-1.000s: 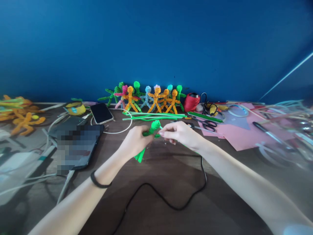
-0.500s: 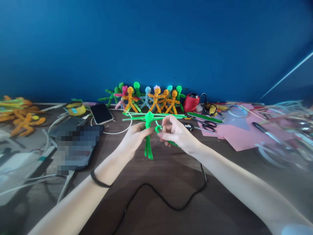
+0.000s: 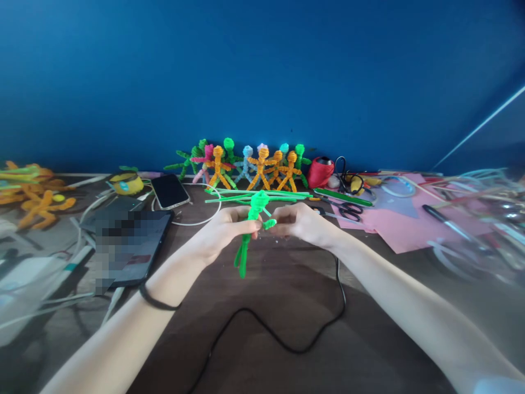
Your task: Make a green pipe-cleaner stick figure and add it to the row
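Note:
Pinched between the thumb and fingers of my left hand [image 3: 232, 227] is a green pipe-cleaner figure [image 3: 258, 203], with a coiled head and two legs hanging below. A short wound arm of it sticks out to the right, and a thin bare end shows just above that arm. My right hand [image 3: 293, 220] is closed at this arm, its curled fingers around the green pipe cleaner [image 3: 269, 224]; the fingertips partly hide the grip. Behind both hands, loose green pipe cleaners [image 3: 287, 195] lie across the table.
Finished pipe-cleaner figures [image 3: 260, 167] stand along the blue wall. To the left are a phone [image 3: 170, 191], a dark tablet [image 3: 151, 251] and orange pieces [image 3: 45, 208]. Scissors [image 3: 348, 210] and pink sheets [image 3: 404, 224] lie right. A black cable [image 3: 283, 345] crosses the front.
The green figure has tilted and turned, its head shifting right and its legs swinging left. My right hand has turned slightly, and the loose green tail below it no longer shows.

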